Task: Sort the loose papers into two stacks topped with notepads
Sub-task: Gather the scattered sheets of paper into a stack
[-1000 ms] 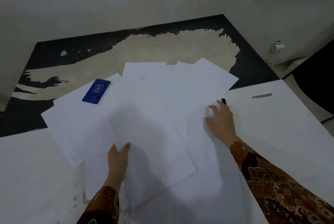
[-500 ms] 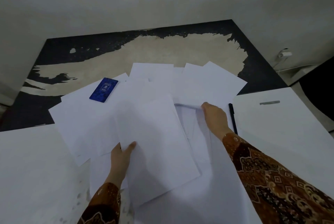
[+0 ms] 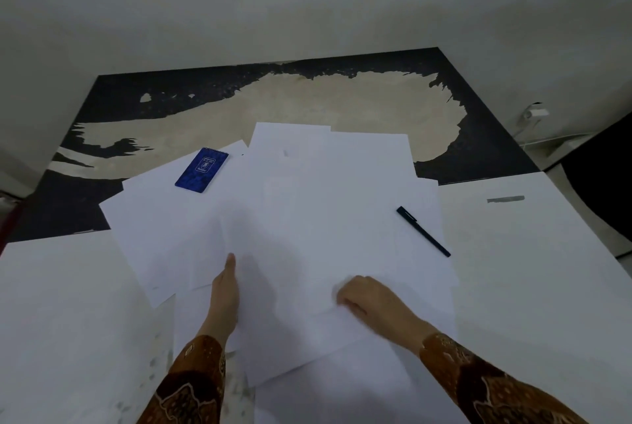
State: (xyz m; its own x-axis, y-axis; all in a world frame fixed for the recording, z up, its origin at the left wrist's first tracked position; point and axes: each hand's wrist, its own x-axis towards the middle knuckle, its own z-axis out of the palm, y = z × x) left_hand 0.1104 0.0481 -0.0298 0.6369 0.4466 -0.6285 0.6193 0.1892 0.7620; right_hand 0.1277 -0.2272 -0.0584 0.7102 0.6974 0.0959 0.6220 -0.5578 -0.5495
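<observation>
Several loose white papers [image 3: 307, 204] lie overlapped in a wide fan across the middle of the table. A small blue notepad [image 3: 201, 169] rests on the far left sheets. My left hand [image 3: 225, 290] grips the left edge of a bundle of sheets, thumb on top. At the near right edge of that same bundle, my right hand [image 3: 366, 297] pinches the paper with its fingers curled under. Only one notepad is in view.
A black pen [image 3: 423, 231] lies on the papers to the right. The table [image 3: 530, 269] is white in front and has a worn black and beige surface [image 3: 307, 98] behind. A grey strip [image 3: 505, 199] lies at the right. A wall stands behind.
My right hand has pulled sheets from the far right toward me, down to the near edge of the bundle. The pen is now fully uncovered. My left hand stayed at the left edge.
</observation>
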